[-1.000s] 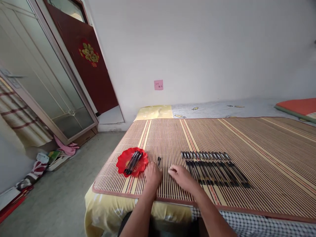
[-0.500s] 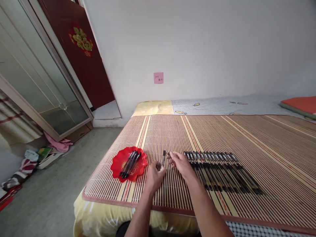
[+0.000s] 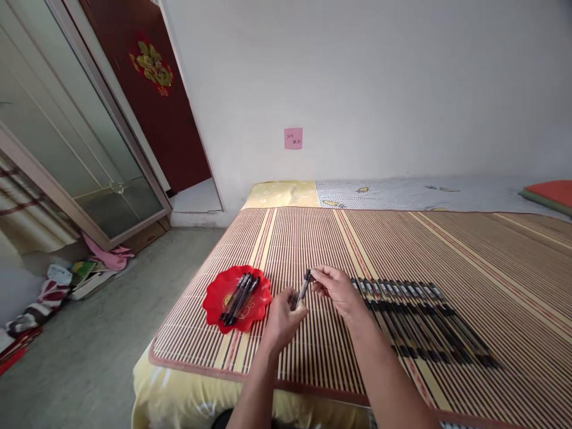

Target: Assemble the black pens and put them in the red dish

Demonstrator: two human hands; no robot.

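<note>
A clear-barrelled pen point(image 3: 303, 287) with a dark top end stands tilted between my two hands. My left hand point(image 3: 285, 317) is closed around its lower part. At the pen's upper end, my right hand point(image 3: 336, 289) pinches with thumb and forefinger, the other fingers curled below. Left of my hands, a red plate with a wavy rim point(image 3: 210, 298) holds several pens point(image 3: 240, 298) lying side by side. On the right, partly behind my right forearm, a long row of similar pens point(image 3: 422, 325) lies side by side on the mat.
A striped bamboo mat point(image 3: 304, 238) covers the bed, with yellow bedding point(image 3: 179, 387) hanging at the front edge. A pink note point(image 3: 293, 138) is stuck on the white wall behind. Folded orange cloth point(image 3: 554, 195) lies far right. Clothes and papers point(image 3: 84, 277) lie on the floor at left.
My right hand has closed in on the pen's top end, where before there was a gap. The pen leans further to the right. The view has shifted slightly.
</note>
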